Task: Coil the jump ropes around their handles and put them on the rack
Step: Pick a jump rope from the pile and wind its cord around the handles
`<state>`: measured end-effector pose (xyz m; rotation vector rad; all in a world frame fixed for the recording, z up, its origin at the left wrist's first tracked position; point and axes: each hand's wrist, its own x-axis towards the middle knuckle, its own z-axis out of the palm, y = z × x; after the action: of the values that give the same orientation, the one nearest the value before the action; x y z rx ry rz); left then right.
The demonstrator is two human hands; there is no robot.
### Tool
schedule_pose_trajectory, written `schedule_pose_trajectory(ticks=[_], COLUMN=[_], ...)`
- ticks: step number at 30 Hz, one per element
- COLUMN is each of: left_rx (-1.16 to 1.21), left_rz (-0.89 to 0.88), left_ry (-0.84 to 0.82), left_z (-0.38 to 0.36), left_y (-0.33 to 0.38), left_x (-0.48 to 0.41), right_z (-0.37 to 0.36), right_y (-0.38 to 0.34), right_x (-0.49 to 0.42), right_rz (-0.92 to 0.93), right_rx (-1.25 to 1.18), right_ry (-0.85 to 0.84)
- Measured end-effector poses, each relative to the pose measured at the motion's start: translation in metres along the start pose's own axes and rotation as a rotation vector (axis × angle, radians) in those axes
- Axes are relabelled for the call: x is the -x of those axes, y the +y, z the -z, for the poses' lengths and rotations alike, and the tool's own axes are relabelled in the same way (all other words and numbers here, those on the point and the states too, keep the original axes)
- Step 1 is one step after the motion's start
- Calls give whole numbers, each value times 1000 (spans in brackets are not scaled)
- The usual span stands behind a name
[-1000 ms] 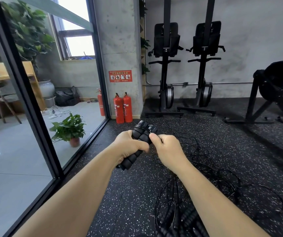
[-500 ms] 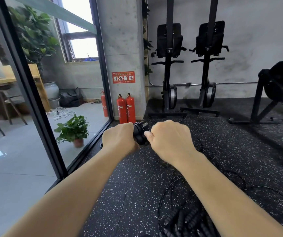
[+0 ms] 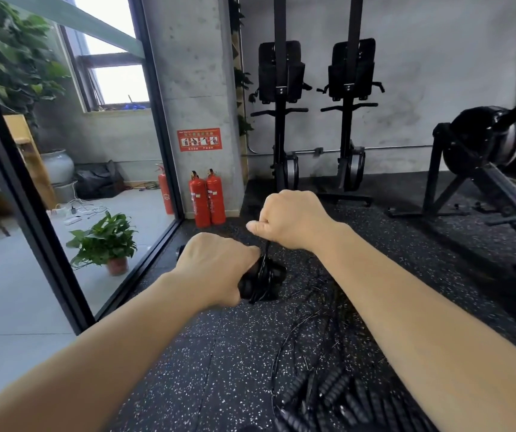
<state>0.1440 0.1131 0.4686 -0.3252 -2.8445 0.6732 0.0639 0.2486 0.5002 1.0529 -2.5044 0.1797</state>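
1. I am seeing a potted plant [image 3: 103,241] sitting beyond the glass partition on the far left. Two red fire extinguishers [image 3: 207,198] are standing at the back-left corner of the rubber floor [image 3: 188,369], against the concrete pillar.
2. The left hand [image 3: 216,266] is clenching the paired black handles [image 3: 266,282], holding them above the floor near its left edge by the glass. Turns of cord are wrapping the end that sticks out past the fingers.
3. The right hand [image 3: 291,219] is hovering just above and to the right of the handles, pinching a thin black cord [image 3: 266,249] that is running taut down to the coil. I think thumb and forefinger are doing the pinching, though blur is making that hard to confirm.
4. More jump ropes [image 3: 328,397] are lying in a loose tangle on the floor under the right forearm, ribbed grips bunched among thin loops.
5. Two rowing machines [image 3: 281,120] are standing upright against the back wall.
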Motion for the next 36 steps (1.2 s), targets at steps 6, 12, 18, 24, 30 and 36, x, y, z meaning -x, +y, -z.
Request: schedule_pose_trajectory(ticks=[6,12,18,24,30,36], left_rx=[156,433,684,868,961,719], left_rz=[-97,-90,33,144,398,598], left_ry=[-4,33,74,44,80,70], left_z=[7,21,13,11,-5,-20], left_y=[-4,-4,-3,1,-18,-39], left_x=[7,9,-2,-8,-21,-20], right_z=[-20,-40,-67,-67,-69,-54], right_y=[12,13,4,-11,-12,-15], right_x=[5,19,32,43,47,55], right_rz=[-182,-324,-550,-681,-642,-517], right_rx=[-498,-1231,-1650,-1483,-1388,-965], right_ry=[-182,-254,-281,-376,-151,-155])
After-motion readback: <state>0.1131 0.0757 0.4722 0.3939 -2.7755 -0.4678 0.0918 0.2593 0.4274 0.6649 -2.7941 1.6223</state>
